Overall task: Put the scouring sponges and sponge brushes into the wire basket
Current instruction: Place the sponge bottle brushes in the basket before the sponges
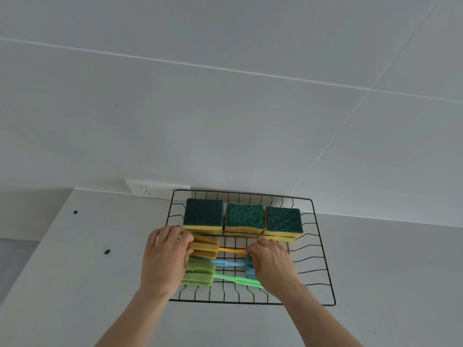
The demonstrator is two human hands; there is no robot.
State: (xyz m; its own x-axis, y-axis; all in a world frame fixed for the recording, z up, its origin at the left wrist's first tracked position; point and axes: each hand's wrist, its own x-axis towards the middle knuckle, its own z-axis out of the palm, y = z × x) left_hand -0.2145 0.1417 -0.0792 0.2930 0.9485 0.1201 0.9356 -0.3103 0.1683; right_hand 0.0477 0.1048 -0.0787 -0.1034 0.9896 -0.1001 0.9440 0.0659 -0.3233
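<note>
A black wire basket [323, 249] stands on the white counter against the wall. Along its back, three stacks of green-topped yellow scouring sponges [244, 216] sit side by side. In front of them lie three sponge brushes, heads to the left: an orange one [204, 247], a blue one [226, 263] whose head is mostly hidden, and a green one [199, 274]. My left hand [164, 256] grips the orange brush's sponge head. My right hand [271, 262] pinches the end of the orange handle and covers the other handles' ends.
A white wall socket [146, 188] sits behind the basket's left rear corner. Two small dark spots [107, 251] mark the counter to the left. The counter's left edge drops off near the frame's left side. Grey tiled wall fills the upper view.
</note>
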